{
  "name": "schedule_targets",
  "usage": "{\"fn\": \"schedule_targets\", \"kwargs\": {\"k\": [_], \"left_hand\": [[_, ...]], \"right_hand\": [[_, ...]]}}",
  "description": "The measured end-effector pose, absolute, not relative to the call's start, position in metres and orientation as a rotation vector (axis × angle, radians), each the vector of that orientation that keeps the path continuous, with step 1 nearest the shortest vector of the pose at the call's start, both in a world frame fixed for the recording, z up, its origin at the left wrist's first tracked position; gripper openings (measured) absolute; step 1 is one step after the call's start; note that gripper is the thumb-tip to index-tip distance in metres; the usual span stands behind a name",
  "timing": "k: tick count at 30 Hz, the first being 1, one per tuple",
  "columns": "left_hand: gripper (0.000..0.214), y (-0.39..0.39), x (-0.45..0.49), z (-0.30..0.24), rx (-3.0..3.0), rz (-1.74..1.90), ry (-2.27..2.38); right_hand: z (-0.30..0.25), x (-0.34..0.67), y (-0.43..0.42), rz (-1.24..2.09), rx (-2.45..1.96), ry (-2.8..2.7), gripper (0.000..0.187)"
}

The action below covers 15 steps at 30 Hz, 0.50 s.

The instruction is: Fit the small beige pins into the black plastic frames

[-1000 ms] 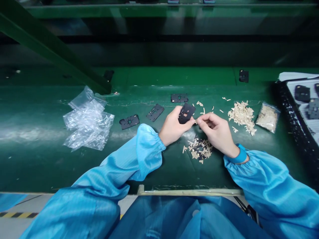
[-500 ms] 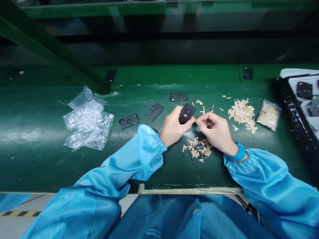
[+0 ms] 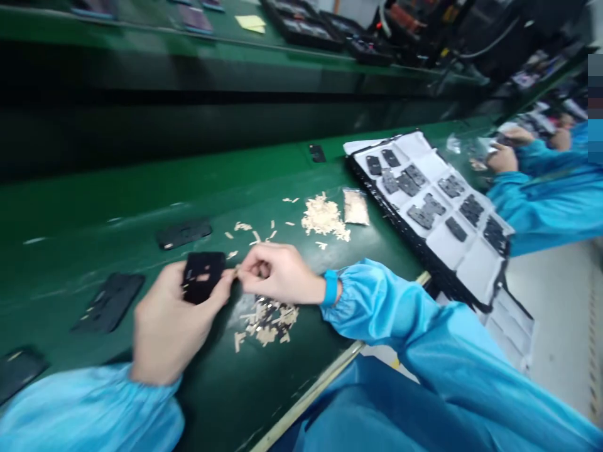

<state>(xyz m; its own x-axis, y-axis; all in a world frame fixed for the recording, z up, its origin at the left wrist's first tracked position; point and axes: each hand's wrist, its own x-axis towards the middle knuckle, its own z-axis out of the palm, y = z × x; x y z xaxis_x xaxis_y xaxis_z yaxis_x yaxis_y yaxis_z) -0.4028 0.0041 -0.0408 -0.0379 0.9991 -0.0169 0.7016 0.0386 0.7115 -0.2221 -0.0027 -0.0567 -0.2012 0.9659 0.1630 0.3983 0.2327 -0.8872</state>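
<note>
My left hand (image 3: 164, 320) is closed around a black plastic plate (image 3: 196, 285) with a small rectangular cutout and keeps it tilted above the bench. At the plate's right edge, my right hand (image 3: 282, 274) pinches a tiny tan piece (image 3: 237, 271); its far end meets my left thumb and forefinger. Below my right hand lies a pile of small tan and dark strips (image 3: 271, 323). Similar black plates rest on the bench: one beyond my left hand (image 3: 184, 234), another to its left (image 3: 110, 302), and one at the lower left (image 3: 21, 370).
A larger heap of tan pieces (image 3: 324, 216) lies beside a clear bag of them (image 3: 355, 207). Right of these, a black-edged tray (image 3: 480, 270) with white compartments holds several black plates. Another person's hands (image 3: 504, 157) work at the far right. A small black part (image 3: 317, 153) lies farther back.
My view has swung right, bringing the whole tray and another person into sight; the plastic bags on the left are out of view. Both hands keep their hold, close together.
</note>
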Motion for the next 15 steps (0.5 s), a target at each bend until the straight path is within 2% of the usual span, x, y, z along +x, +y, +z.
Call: {"fn": "schedule_targets", "kwargs": {"k": [7,12,15], "left_hand": [[0.041,0.006,-0.401,-0.035,1.543,0.717,1.849],[0.022,0.017,-0.412,-0.044,1.631,0.774,1.999],[0.02,0.021,-0.417,-0.052,1.659,0.805,1.978]], "right_hand": [[-0.058,-0.223,-0.001,0.963,-1.172,-1.659,0.009],[-0.06,-0.223,0.002,1.124,-1.188,-1.466,0.01],[-0.061,-0.222,0.003,1.133,-1.2,-1.456,0.01]]}}
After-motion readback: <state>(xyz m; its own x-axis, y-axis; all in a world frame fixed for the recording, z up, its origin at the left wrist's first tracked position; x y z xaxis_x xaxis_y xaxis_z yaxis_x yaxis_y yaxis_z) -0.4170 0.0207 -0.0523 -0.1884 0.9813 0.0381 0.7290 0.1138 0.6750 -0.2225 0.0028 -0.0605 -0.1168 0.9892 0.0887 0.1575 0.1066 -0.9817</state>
